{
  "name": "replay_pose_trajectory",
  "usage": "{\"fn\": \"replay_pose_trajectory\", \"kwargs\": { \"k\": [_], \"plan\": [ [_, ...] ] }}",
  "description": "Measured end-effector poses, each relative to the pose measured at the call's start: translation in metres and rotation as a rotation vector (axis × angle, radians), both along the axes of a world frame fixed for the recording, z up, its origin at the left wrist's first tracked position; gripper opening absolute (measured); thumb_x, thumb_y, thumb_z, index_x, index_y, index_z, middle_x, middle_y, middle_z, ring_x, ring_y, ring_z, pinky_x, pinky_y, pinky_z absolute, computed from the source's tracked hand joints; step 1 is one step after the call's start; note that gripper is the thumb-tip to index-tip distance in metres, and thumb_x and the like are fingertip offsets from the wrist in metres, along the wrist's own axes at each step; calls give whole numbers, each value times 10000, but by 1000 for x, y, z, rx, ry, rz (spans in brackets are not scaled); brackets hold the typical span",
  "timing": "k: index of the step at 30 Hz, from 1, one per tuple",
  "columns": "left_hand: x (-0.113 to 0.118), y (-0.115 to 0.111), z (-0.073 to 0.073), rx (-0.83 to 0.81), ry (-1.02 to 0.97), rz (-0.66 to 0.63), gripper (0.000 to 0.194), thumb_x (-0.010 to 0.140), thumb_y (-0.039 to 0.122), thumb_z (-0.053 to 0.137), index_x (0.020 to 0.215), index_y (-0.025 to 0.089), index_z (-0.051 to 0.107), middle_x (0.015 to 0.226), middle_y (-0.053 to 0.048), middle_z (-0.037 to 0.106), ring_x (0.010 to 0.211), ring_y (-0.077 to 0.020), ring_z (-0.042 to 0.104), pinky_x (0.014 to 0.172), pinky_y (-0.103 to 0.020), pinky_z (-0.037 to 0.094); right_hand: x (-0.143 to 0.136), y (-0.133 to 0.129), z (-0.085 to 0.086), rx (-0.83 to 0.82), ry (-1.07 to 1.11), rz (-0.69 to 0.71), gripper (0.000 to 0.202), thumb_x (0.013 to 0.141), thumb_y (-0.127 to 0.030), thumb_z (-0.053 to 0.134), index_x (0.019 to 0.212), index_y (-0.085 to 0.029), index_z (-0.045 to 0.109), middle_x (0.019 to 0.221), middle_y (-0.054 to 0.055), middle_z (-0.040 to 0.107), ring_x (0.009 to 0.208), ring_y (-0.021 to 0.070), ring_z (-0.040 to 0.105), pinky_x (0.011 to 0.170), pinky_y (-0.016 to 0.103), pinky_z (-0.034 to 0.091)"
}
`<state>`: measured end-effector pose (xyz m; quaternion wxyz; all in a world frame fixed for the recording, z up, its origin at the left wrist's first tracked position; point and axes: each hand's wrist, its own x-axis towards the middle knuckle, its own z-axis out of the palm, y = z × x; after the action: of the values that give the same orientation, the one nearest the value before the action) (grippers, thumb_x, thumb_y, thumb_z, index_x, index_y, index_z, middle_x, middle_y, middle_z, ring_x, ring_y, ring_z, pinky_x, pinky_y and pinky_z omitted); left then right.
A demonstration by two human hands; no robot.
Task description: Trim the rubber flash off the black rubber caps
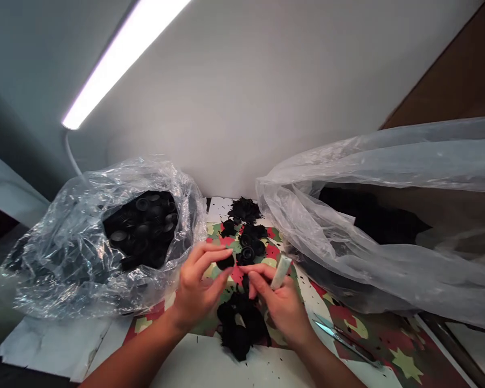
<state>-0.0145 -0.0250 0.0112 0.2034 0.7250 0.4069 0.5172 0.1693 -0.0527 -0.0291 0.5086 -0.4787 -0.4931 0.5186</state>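
The left hand (200,283) has its fingers (207,257) stretched toward the right hand (281,304), the thumb below them in a loose pinch. The right hand, just beside, is gripping, its index finger (261,268) pointing at the left thumb (219,284). Each forearm slants outward below its hand.

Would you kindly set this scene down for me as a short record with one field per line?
Left hand: black round piece between thumb and fingers
Right hand: pale handle in its grip; working tip unclear
Front: black heap
Left side: clear bag, black round parts inside
Right side: translucent bag, black contents
Lower right: bladed metal tool
Upper left: lit lamp
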Motion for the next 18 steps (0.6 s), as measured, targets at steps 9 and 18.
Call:
{"fn": "replay_pose_trajectory", "kwargs": {
  "k": [9,18],
  "plan": [
    [-101,41,37,56,547,781,335,957,195,542,1209,221,761,1441,-226,589,1404,-515,407,1074,-768,298,15,18,0,238,-42,-291,576,968,-705,447,857,-209,717,658,18,598,586,154,548,588,292,475],
    [-6,17,-4,131,567,86,300,960,160,546,1180,244,732,1293,-138,687,1233,-323,606,1040,-503,478,29,29,-5,206,-292,-250,652,977,-689,395,729,-197,745,552,1,531,527,153,483,561,294,388]
  ]
}}
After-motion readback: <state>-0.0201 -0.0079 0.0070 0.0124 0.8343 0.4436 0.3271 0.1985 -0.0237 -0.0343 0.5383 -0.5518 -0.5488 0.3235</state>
